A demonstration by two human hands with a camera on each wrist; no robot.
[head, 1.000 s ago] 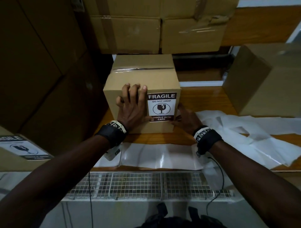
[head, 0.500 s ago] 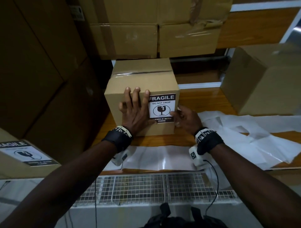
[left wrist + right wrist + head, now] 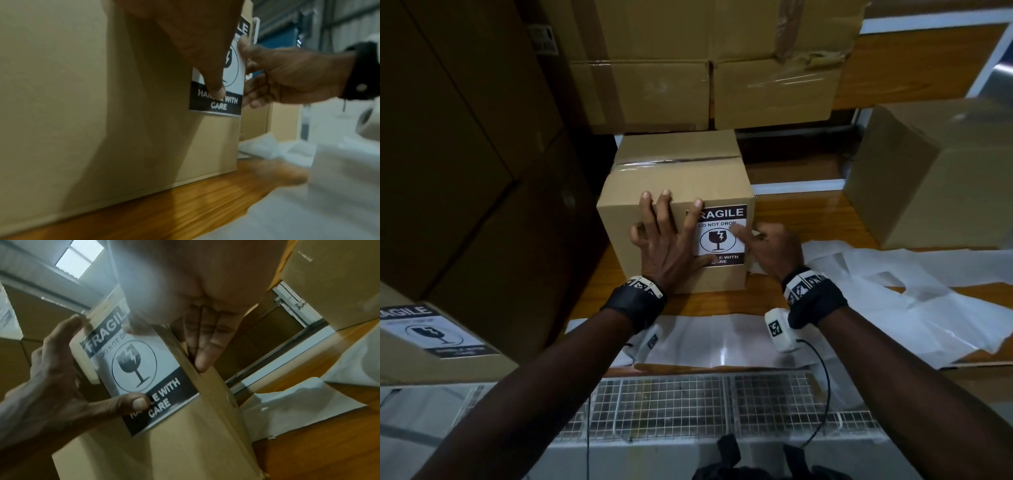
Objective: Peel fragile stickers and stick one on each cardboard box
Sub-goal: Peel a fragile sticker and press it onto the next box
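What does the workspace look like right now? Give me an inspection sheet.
Surface: wooden bench, mesh grille along its near edge.
Job's things: small box on the bench, fragile sticker on its near face; stickered box at left.
Clutter: white backing sheets strewn across the bench.
Grips: left hand spread flat on box and sticker; right hand, thumb on the sticker, fingers along the box's side.
Cables: black cable from the right wrist unit.
Surroundings: stacked cartons behind, plain box right.
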